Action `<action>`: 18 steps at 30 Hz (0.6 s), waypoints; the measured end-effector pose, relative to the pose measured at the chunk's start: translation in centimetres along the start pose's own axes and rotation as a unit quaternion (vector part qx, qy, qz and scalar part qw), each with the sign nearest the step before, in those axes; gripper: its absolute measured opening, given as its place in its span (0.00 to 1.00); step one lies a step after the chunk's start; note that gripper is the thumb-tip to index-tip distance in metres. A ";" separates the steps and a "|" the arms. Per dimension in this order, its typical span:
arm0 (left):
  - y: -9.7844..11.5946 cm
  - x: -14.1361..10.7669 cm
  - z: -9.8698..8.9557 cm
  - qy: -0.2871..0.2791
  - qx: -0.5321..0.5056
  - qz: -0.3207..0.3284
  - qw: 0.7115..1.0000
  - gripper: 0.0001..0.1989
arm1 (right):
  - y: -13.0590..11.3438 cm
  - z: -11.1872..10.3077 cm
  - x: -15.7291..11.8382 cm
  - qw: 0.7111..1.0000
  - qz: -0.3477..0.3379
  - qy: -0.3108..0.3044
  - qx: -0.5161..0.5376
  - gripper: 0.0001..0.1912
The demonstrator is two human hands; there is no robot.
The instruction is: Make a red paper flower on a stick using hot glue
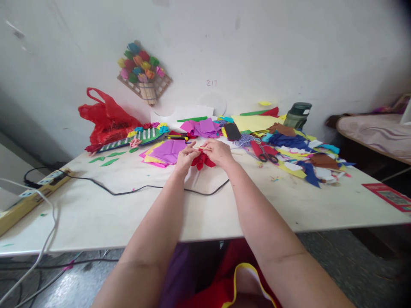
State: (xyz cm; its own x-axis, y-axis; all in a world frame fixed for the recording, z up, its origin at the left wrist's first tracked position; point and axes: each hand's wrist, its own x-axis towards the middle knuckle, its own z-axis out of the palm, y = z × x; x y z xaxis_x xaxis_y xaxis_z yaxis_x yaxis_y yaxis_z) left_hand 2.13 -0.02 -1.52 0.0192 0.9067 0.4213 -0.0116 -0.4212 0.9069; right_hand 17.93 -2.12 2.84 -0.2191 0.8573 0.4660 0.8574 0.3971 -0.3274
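Observation:
Both hands meet above the middle of the white table, around a red paper flower (203, 161) with pointed petals. My left hand (186, 157) is at the flower's left side, thumb and lower fingers closed on its edge, one finger raised. From the right, my right hand (217, 151) pinches the flower's top with its fingertips. Purple paper sheets (168, 150), with yellow and pink ones under them, lie just left of my left hand. Behind the hands are more purple pieces (205, 127) and a black phone (232, 131).
Scissors (268, 157) and a heap of coloured scraps (298, 149) lie right, before a green bottle (298, 115). A red plastic bag (107, 115) stands back left. A black cable (144, 187) crosses the table from a power strip (38, 194). Green leaves (109, 162) lie left.

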 end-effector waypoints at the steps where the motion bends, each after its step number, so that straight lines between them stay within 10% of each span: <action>1: 0.0 0.0 0.0 -0.001 -0.002 0.000 1.000 0.04 | 0.0 0.1 0.0 1.000 -0.001 0.003 -0.001 0.12; 18: 0.0 -0.1 0.1 -0.009 0.017 -0.011 1.000 0.03 | -0.2 0.1 0.0 1.000 0.004 -0.004 0.017 0.13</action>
State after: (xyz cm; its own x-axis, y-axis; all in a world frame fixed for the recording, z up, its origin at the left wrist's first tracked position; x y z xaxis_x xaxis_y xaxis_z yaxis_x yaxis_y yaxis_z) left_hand 2.19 -0.07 -1.56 0.0367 0.9157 0.4002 0.0237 -0.4012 0.9157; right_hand 17.75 -2.17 2.77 -0.2165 0.8633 0.4559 0.8427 0.4010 -0.3592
